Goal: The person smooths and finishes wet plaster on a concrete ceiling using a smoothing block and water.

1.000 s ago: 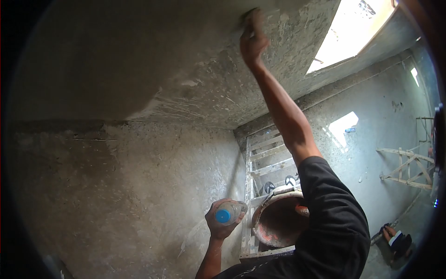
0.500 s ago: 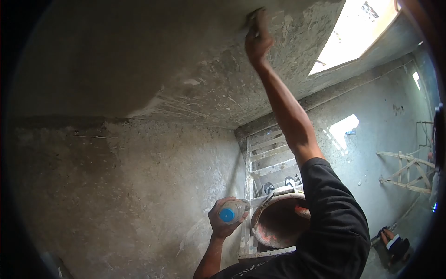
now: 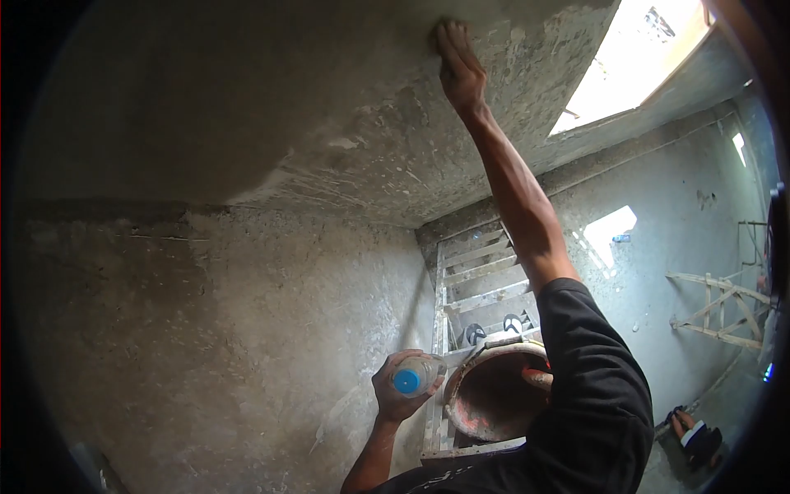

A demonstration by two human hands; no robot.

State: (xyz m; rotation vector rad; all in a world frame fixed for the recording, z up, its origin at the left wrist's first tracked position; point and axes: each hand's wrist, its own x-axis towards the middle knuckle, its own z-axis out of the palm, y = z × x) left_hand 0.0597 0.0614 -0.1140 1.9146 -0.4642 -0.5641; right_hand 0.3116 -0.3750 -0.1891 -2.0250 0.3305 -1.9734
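Observation:
My left hand (image 3: pixel 390 397) is wrapped round a clear plastic bottle (image 3: pixel 427 370), its blue cap turned toward me. Stretched far up, my right hand (image 3: pixel 461 62) presses against the rough grey plaster wall (image 3: pixel 387 140), its fingers bunched together. A dark edge shows beside those fingertips; what they hold, if anything, I cannot make out. Around the hand the plaster is smooth and dark on the left, pale and flaky on the right. Below my arms stands a round bucket (image 3: pixel 481 421) with a crusted rim. An orange-red thing (image 3: pixel 536 377) at its right side is partly hidden by my sleeve.
A wooden slatted frame (image 3: pixel 485 270) lies under and beyond the bucket, with two sandalled feet (image 3: pixel 512 323) near it. To the right are a bright opening (image 3: pixel 629 62), a wooden trestle (image 3: pixel 724 309) and, at lower right, another person (image 3: pixel 699 436).
My right hand has turned and shifted slightly down the wall, and the dark thing seen at its fingers before is now mostly hidden. The left hand and bottle have barely moved.

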